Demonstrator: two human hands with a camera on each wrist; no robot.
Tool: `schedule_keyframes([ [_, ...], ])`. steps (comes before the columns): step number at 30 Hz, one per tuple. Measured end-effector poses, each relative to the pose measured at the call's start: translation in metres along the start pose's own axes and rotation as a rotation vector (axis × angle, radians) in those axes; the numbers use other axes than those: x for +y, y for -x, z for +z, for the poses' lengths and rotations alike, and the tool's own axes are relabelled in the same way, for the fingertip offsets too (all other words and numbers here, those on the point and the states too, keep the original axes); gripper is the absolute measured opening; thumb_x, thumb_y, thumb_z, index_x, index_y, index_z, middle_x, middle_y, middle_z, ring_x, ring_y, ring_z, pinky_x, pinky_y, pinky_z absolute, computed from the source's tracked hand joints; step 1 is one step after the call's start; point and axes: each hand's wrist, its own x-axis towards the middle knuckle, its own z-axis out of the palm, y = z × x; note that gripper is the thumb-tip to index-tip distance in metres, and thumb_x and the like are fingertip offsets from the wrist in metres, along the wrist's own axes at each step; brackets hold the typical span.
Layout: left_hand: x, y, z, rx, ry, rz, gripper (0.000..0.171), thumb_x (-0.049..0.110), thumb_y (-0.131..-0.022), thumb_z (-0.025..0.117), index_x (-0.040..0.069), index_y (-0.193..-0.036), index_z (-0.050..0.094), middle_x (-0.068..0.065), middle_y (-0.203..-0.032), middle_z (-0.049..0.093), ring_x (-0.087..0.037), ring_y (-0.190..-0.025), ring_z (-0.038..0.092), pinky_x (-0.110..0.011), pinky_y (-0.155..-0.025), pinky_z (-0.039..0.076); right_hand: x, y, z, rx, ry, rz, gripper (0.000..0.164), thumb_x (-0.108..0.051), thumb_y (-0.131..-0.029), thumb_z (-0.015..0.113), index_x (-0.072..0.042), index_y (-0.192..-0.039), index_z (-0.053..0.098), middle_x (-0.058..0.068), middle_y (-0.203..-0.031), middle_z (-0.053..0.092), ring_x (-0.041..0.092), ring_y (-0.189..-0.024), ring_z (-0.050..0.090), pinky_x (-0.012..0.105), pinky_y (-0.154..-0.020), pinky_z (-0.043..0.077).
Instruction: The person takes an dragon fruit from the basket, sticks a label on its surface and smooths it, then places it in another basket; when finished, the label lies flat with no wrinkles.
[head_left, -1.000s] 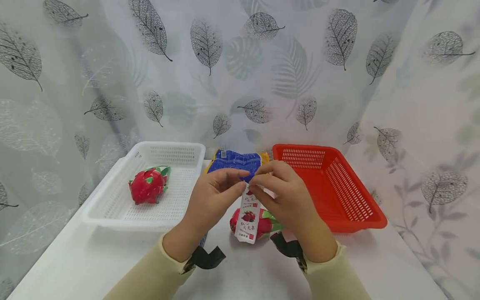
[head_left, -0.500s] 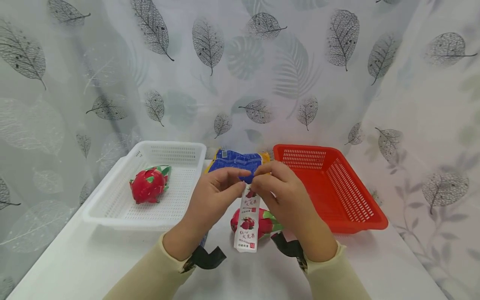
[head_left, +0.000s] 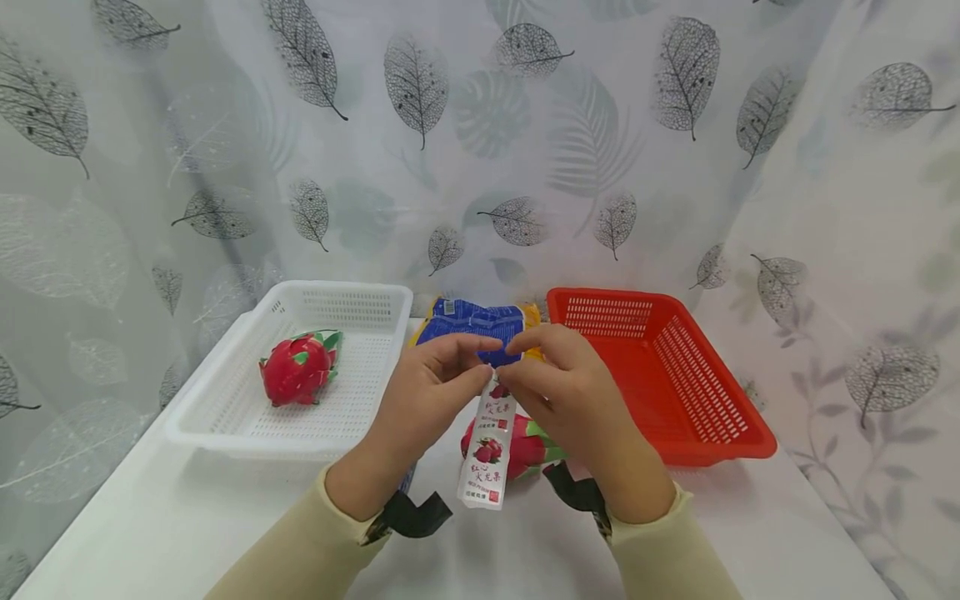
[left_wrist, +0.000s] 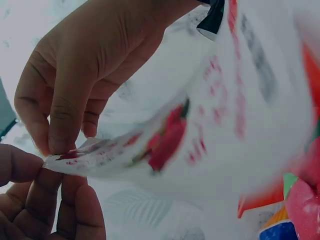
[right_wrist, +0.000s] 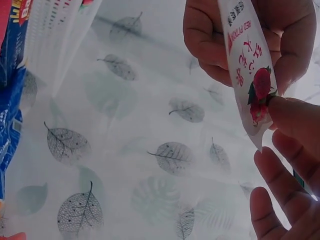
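A strip of white dragon fruit stickers (head_left: 486,467) hangs between my hands, printed with red fruit and Chinese lettering. My left hand (head_left: 427,396) pinches its top end between thumb and finger. Close beside it, my right hand (head_left: 573,387) pinches the same end; in the left wrist view, the sticker strip (left_wrist: 165,142) curves away from the meeting fingertips. Behind the strip a red dragon fruit (head_left: 525,450) with green scales lies on the table, partly covered by the strip and my right hand.
A second dragon fruit (head_left: 298,371) sits in the white plastic basket (head_left: 288,443) on the left. The red basket (head_left: 645,375) stands on the right. Between them, a blue and yellow bag (head_left: 480,321) lies at the back. A leaf-patterned curtain (head_left: 480,167) hangs behind the table.
The strip's free lower end has swung down and slightly left, uncovering more of the dragon fruit's right side. Both hands stay nearly in place, with small shifts of the right fingers.
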Motion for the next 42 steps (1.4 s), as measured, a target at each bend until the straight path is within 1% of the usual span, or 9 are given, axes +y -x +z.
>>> schedule_keyframes([
  [6, -0.001, -0.001, 0.000, -0.001, 0.010, -0.009, 0.027, 0.014, -0.099, 0.071, 0.015, -0.125, 0.077, -0.008, -0.093, 0.073, -0.021, -0.082, 0.066, -0.024, -0.070, 0.058, 0.000, 0.000, 0.002, -0.019, 0.022, 0.010, 0.020, -0.006, -0.079, 0.092, -0.011, -0.095, 0.081, 0.012, -0.107, 0.074, 0.028, -0.105, 0.068, 0.043, -0.084, 0.065],
  [11, -0.003, -0.002, 0.002, 0.011, 0.045, -0.038, 0.031, 0.013, -0.098, 0.072, 0.016, -0.128, 0.073, -0.009, -0.094, 0.073, -0.021, -0.083, 0.070, -0.027, -0.074, 0.061, 0.001, 0.001, 0.004, -0.027, 0.049, -0.006, 0.021, -0.008, -0.079, 0.093, -0.011, -0.095, 0.080, 0.012, -0.108, 0.073, 0.027, -0.102, 0.069, 0.041, -0.081, 0.065],
  [14, -0.004, -0.004, 0.002, 0.020, 0.072, -0.071, 0.033, 0.012, -0.098, 0.072, 0.015, -0.131, 0.071, -0.011, -0.094, 0.072, -0.022, -0.083, 0.073, -0.030, -0.079, 0.064, 0.002, 0.001, 0.006, -0.028, 0.047, -0.012, 0.023, -0.008, -0.079, 0.093, -0.012, -0.098, 0.080, 0.012, -0.108, 0.074, 0.027, -0.101, 0.069, 0.039, -0.079, 0.065],
  [17, -0.004, -0.006, 0.001, 0.014, 0.114, -0.117, 0.034, 0.013, -0.098, 0.071, 0.015, -0.133, 0.070, -0.013, -0.094, 0.071, -0.023, -0.085, 0.074, -0.033, -0.083, 0.065, 0.003, 0.002, 0.006, -0.026, 0.035, -0.011, 0.025, -0.009, -0.080, 0.092, -0.012, -0.102, 0.081, 0.011, -0.108, 0.074, 0.026, -0.102, 0.069, 0.039, -0.080, 0.065],
  [22, -0.005, -0.008, 0.000, -0.001, 0.174, -0.187, 0.036, 0.012, -0.098, 0.070, 0.016, -0.134, 0.069, -0.014, -0.093, 0.070, -0.025, -0.085, 0.073, -0.036, -0.084, 0.066, 0.005, 0.003, 0.007, -0.043, 0.027, -0.013, 0.022, -0.011, -0.080, 0.093, -0.012, -0.100, 0.083, 0.010, -0.108, 0.074, 0.025, -0.102, 0.069, 0.039, -0.081, 0.065],
  [31, -0.006, -0.009, 0.000, -0.016, 0.137, -0.211, 0.039, 0.012, -0.098, 0.072, 0.016, -0.137, 0.069, -0.012, -0.093, 0.074, -0.024, -0.087, 0.074, -0.035, -0.085, 0.066, 0.007, 0.003, 0.009, -0.065, 0.040, -0.012, 0.026, -0.010, -0.079, 0.093, -0.012, -0.102, 0.082, 0.009, -0.109, 0.075, 0.024, -0.103, 0.069, 0.037, -0.081, 0.064],
  [37, -0.010, -0.010, 0.002, -0.026, 0.042, -0.183, 0.041, 0.013, -0.099, 0.073, 0.013, -0.140, 0.069, -0.009, -0.091, 0.076, -0.020, -0.088, 0.075, -0.038, -0.085, 0.066, 0.008, 0.003, 0.010, -0.111, 0.036, 0.012, 0.026, -0.011, -0.078, 0.094, -0.012, -0.099, 0.080, 0.008, -0.111, 0.075, 0.023, -0.105, 0.070, 0.039, -0.083, 0.065],
  [40, -0.009, -0.010, 0.001, -0.030, 0.030, -0.202, 0.043, 0.016, -0.099, 0.074, 0.016, -0.141, 0.069, -0.008, -0.093, 0.077, -0.019, -0.090, 0.075, -0.041, -0.087, 0.065, 0.008, 0.003, 0.010, -0.120, 0.033, 0.020, 0.026, -0.012, -0.079, 0.094, -0.012, -0.102, 0.080, 0.009, -0.113, 0.075, 0.024, -0.106, 0.070, 0.039, -0.084, 0.065],
  [42, -0.010, -0.011, 0.000, -0.036, 0.038, -0.218, 0.045, 0.017, -0.099, 0.074, 0.017, -0.143, 0.068, -0.008, -0.094, 0.078, -0.019, -0.091, 0.075, -0.041, -0.088, 0.065, 0.008, 0.003, 0.009, -0.113, 0.035, 0.022, 0.027, -0.012, -0.080, 0.093, -0.013, -0.103, 0.081, 0.009, -0.114, 0.075, 0.024, -0.107, 0.070, 0.039, -0.084, 0.065],
])
